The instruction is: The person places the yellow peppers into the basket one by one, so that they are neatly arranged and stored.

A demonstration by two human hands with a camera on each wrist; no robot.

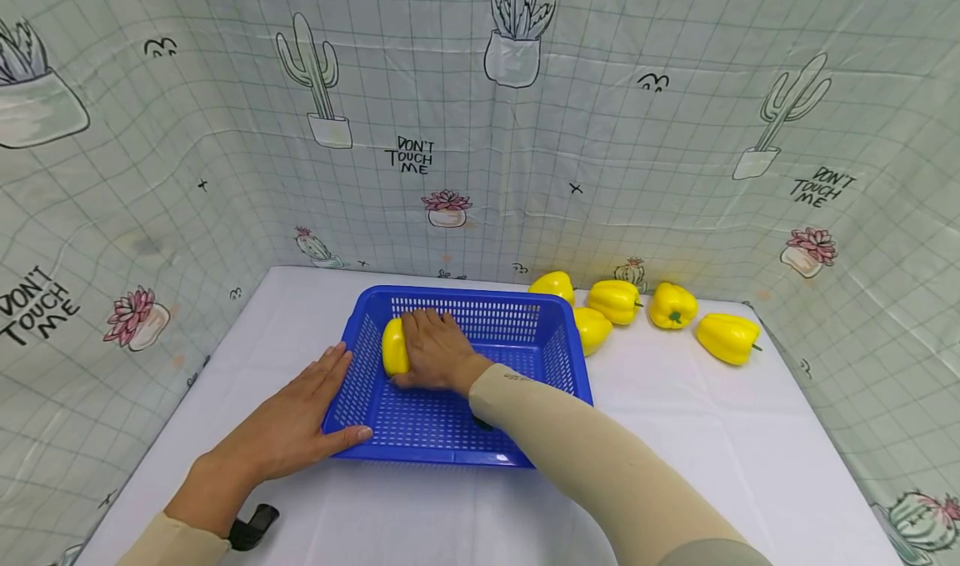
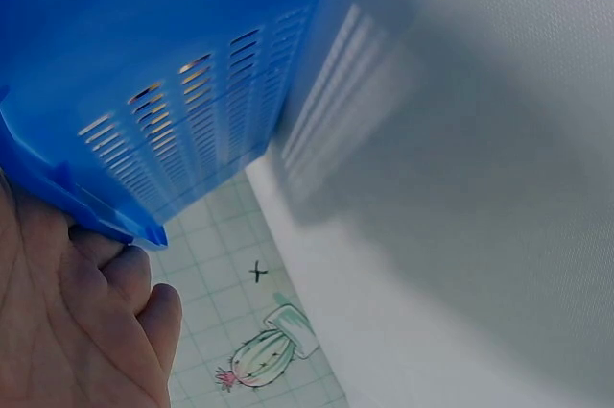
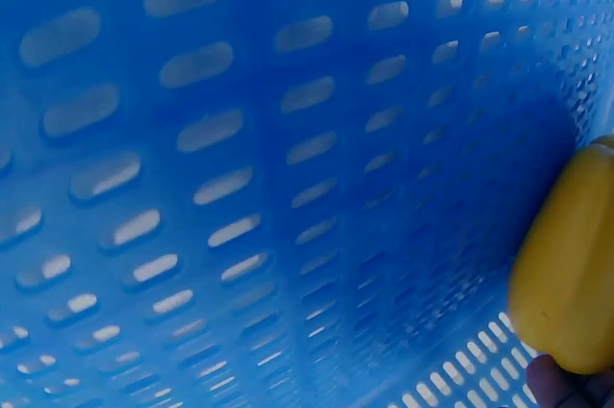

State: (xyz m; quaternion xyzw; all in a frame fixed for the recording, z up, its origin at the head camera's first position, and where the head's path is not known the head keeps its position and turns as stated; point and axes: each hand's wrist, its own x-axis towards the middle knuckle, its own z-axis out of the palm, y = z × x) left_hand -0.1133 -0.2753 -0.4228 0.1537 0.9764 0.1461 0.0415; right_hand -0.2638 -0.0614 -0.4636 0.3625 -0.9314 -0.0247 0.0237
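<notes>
In the head view, a blue plastic basket (image 1: 450, 458) with slotted walls stands on the white table. My right hand (image 1: 435, 349) reaches into it and holds a yellow bell pepper (image 1: 394, 348) near its left wall. The right wrist view shows this bell pepper (image 3: 568, 264) at the right edge, with a fingertip (image 3: 554, 381) against its lower end. My left hand (image 1: 296, 416) rests at the basket's left rim, fingers mostly straight and thumb over the front corner. From the left wrist, the palm and fingers (image 2: 125, 278) show just below the basket's rim (image 2: 106, 221).
Several more yellow bell peppers, such as one bell pepper (image 1: 727, 338) at the far right, lie along the table's back right. One pepper (image 1: 592, 330) is close to the basket's right wall. A patterned cloth (image 1: 450, 116) surrounds the white table (image 1: 675, 433).
</notes>
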